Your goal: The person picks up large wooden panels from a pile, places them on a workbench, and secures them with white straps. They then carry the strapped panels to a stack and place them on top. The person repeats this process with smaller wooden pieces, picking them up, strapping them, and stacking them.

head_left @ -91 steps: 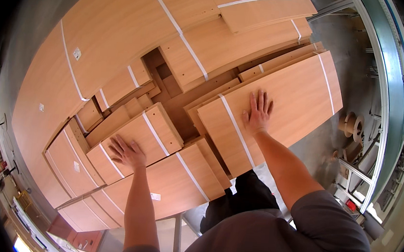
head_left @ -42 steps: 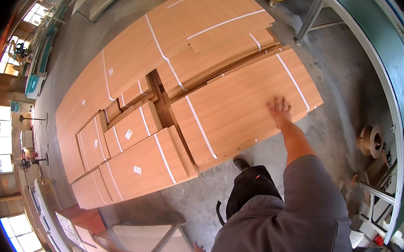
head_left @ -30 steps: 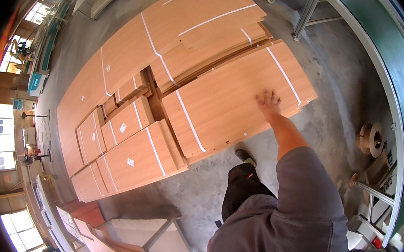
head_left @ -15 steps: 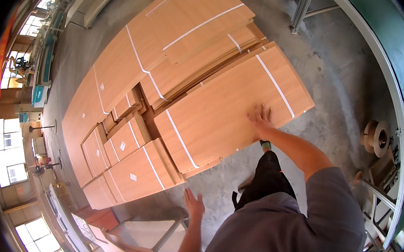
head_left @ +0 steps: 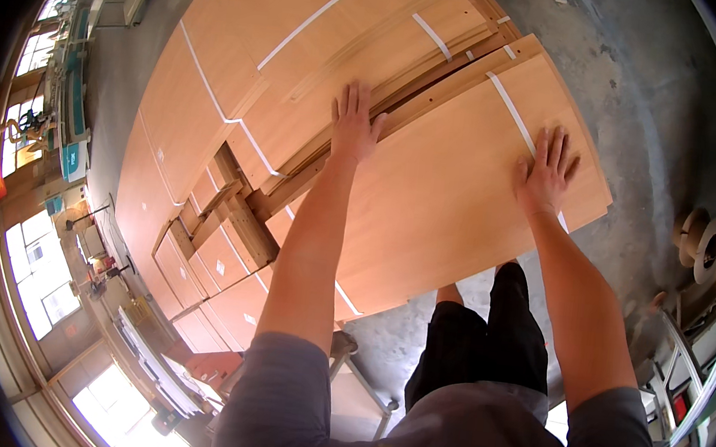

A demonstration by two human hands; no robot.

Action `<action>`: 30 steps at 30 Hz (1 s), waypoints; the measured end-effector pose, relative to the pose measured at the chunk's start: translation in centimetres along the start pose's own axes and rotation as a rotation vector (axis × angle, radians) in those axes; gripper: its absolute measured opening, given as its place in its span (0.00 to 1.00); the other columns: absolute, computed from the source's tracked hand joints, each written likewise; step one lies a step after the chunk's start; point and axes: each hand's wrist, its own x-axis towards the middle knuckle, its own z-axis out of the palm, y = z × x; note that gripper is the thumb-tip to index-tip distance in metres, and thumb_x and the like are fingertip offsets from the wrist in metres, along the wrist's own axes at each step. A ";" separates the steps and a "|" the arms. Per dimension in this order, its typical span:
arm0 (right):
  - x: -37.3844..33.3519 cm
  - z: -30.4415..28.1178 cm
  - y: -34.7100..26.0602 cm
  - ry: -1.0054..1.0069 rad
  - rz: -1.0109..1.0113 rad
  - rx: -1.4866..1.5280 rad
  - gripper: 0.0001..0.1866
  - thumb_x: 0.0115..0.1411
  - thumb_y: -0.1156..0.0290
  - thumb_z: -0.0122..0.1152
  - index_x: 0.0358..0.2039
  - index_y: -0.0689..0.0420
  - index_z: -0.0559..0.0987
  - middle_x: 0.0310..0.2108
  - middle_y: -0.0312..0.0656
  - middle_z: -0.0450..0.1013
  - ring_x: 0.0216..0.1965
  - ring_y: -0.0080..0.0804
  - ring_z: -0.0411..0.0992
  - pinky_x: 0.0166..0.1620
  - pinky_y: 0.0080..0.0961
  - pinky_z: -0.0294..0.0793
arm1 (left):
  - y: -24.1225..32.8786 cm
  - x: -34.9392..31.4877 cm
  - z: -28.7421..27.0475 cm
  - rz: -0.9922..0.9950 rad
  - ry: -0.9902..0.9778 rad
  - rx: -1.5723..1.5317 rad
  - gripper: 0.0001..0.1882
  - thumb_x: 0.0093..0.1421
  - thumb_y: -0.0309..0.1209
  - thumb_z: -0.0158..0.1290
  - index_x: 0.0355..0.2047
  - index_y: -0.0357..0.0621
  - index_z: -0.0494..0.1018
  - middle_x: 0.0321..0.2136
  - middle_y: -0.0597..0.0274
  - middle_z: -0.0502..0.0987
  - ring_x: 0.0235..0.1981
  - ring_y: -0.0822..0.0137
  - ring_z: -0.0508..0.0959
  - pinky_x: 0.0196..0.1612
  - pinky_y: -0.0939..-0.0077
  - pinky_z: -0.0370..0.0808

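Low stacks of light-brown wooden panels, bound with white strapping, lie in front of me. My right hand (head_left: 547, 174) rests on the near stack's top panel (head_left: 448, 180) with fingers spread. Its wrist crosses a white strap (head_left: 513, 109) near the right end. My left hand (head_left: 353, 127) reaches to the gap between the near stack and the far panel stack (head_left: 301, 102), fingers outstretched over the far stack's edge. Whether it presses on the wood or hovers just above, I cannot tell. Neither hand holds anything.
Smaller strapped bundles (head_left: 221, 262) sit at the left end of the near stack, beside a recess. A flanged spool (head_left: 701, 245) stands on the concrete floor (head_left: 620, 102) to the right, near a metal-framed bench. Machines and windows line the left wall.
My left hand has risen from beside the near stack's front edge to the gap between the stacks. My right hand has shifted right along the top panel. The view has moved closer.
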 end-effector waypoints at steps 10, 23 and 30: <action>0.5 -0.3 -0.1 -0.013 0.018 0.011 0.35 0.58 0.59 0.47 0.66 0.52 0.52 0.68 0.44 0.43 0.69 0.43 0.38 0.67 0.50 0.33 | 1.1 4.1 1.3 0.366 -0.168 0.215 0.46 0.54 0.56 0.52 0.67 0.54 0.46 0.68 0.52 0.38 0.67 0.39 0.37 0.58 0.23 0.37; 0.8 -0.6 -0.3 -0.024 0.023 0.013 0.37 0.56 0.58 0.50 0.65 0.52 0.54 0.68 0.44 0.43 0.69 0.44 0.40 0.67 0.50 0.33 | 1.0 4.4 0.8 0.360 -0.190 0.081 0.36 0.57 0.55 0.47 0.63 0.57 0.56 0.68 0.51 0.38 0.67 0.42 0.35 0.64 0.38 0.32; 0.7 -0.9 -0.4 -0.032 0.025 0.031 0.36 0.56 0.58 0.50 0.64 0.53 0.54 0.68 0.45 0.43 0.69 0.44 0.39 0.67 0.50 0.33 | 0.8 4.4 0.7 0.352 -0.238 0.108 0.35 0.58 0.57 0.46 0.62 0.56 0.60 0.68 0.54 0.36 0.68 0.44 0.33 0.65 0.40 0.30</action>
